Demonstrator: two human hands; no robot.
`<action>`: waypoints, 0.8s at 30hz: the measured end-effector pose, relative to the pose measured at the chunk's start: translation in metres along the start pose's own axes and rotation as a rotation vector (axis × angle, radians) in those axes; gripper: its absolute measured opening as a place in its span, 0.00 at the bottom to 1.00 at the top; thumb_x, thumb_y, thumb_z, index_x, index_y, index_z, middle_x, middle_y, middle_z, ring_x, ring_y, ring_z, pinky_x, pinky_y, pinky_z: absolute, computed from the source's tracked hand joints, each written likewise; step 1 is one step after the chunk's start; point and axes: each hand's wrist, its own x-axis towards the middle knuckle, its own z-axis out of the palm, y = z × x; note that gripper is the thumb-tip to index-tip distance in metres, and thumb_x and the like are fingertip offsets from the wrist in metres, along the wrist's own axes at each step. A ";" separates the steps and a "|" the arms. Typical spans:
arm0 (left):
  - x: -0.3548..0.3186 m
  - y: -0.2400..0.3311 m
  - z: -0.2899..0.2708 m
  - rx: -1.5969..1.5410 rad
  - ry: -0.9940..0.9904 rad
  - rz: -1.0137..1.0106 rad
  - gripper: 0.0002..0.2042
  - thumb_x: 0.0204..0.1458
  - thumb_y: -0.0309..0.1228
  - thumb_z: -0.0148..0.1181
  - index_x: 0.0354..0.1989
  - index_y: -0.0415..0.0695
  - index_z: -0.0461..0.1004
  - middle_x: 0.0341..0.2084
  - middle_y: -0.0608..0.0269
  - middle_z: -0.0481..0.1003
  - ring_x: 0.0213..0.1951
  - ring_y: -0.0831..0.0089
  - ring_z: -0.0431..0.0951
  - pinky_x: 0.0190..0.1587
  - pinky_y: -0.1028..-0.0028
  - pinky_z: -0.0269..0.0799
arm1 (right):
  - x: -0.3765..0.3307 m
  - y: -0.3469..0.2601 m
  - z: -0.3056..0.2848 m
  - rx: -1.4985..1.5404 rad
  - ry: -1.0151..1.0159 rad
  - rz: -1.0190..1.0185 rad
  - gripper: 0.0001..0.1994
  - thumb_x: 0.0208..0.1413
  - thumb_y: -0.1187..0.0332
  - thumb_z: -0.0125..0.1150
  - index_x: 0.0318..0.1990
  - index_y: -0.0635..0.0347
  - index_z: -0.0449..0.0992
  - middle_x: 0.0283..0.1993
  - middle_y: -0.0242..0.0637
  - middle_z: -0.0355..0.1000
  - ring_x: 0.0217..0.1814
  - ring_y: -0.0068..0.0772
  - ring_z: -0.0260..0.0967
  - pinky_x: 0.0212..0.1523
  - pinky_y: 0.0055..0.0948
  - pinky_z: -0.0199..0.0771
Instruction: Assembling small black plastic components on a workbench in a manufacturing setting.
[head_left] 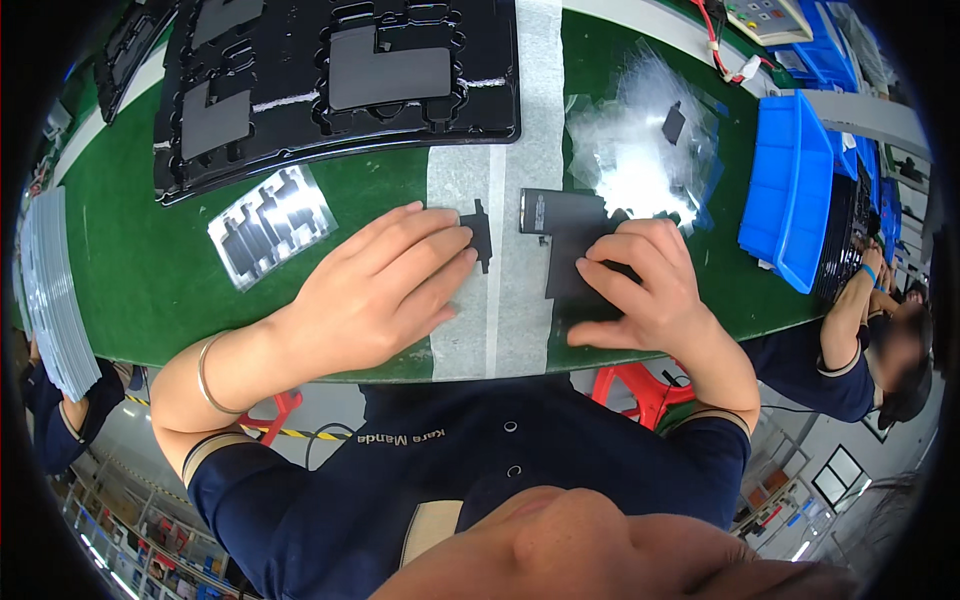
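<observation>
A small dark die-cut piece (482,240) with narrow tabs is at the fingertips of my left hand (385,285), above the pale strip on the table. That hand's fingers lie close together on its left edge; the thumb is hidden below. To the right lies a flat black L-shaped battery pack (572,262), with a small connector at its inner corner. My right hand (650,285) rests at the pack's right side. Its bent fingers touch the surface, and its thumb is spread away near the lower edge.
A black moulded tray (300,150) holds grey L-shaped packs at the back left. Left of my hand is a clear sheet (273,225) of dark die-cut pieces. Clear films (630,150) lie at the back right, beside a blue bin (790,195). Grey stacked strips (65,300) stand far left.
</observation>
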 end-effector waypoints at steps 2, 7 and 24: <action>0.001 -0.003 0.000 -0.022 -0.019 0.004 0.25 0.30 0.28 0.65 0.43 0.32 0.72 0.43 0.50 0.70 0.49 0.54 0.70 0.52 0.58 0.68 | 0.002 0.003 -0.001 0.056 -0.060 0.087 0.29 0.24 0.58 0.72 0.41 0.57 0.75 0.46 0.36 0.66 0.48 0.40 0.62 0.44 0.37 0.62; 0.002 -0.006 0.003 -0.063 -0.053 0.004 0.26 0.30 0.29 0.64 0.43 0.31 0.72 0.46 0.48 0.69 0.52 0.53 0.69 0.53 0.58 0.67 | 0.020 0.002 -0.005 0.092 -0.222 0.252 0.38 0.23 0.58 0.72 0.52 0.54 0.70 0.59 0.39 0.59 0.59 0.45 0.55 0.54 0.41 0.55; 0.002 -0.012 0.008 -0.075 -0.087 -0.008 0.25 0.30 0.31 0.64 0.43 0.33 0.74 0.49 0.52 0.69 0.54 0.57 0.68 0.52 0.63 0.69 | 0.023 -0.005 0.011 0.228 -0.200 0.204 0.37 0.20 0.62 0.71 0.49 0.57 0.73 0.53 0.43 0.60 0.49 0.46 0.57 0.47 0.41 0.58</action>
